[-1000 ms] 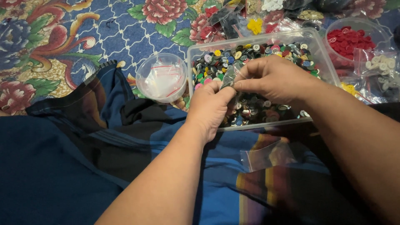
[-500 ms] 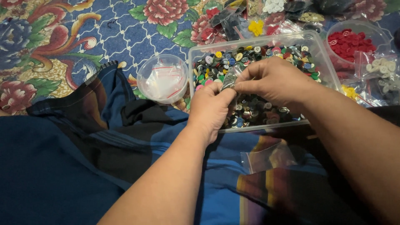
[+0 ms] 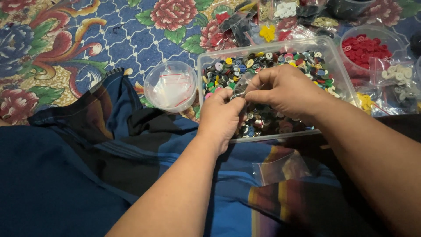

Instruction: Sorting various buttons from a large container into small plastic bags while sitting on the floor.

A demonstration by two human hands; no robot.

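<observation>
My left hand (image 3: 221,116) and my right hand (image 3: 285,90) meet over a clear plastic box (image 3: 267,45) filled with several mixed coloured buttons (image 3: 272,61). Both hands pinch a small clear plastic bag (image 3: 241,85) between their fingertips, just above the buttons. What is inside the bag is hidden by my fingers.
A round clear tub (image 3: 170,85) holding small clear bags stands left of the box. A round tub of red buttons (image 3: 367,46) and bags of sorted buttons (image 3: 397,79) lie at the right. An empty clear bag (image 3: 280,166) rests on the striped blue cloth (image 3: 109,153) over my lap. A floral rug (image 3: 66,44) lies beneath.
Both hands have stayed over the box, shifting slightly as the fingers work on the small bag. Nothing else has moved.
</observation>
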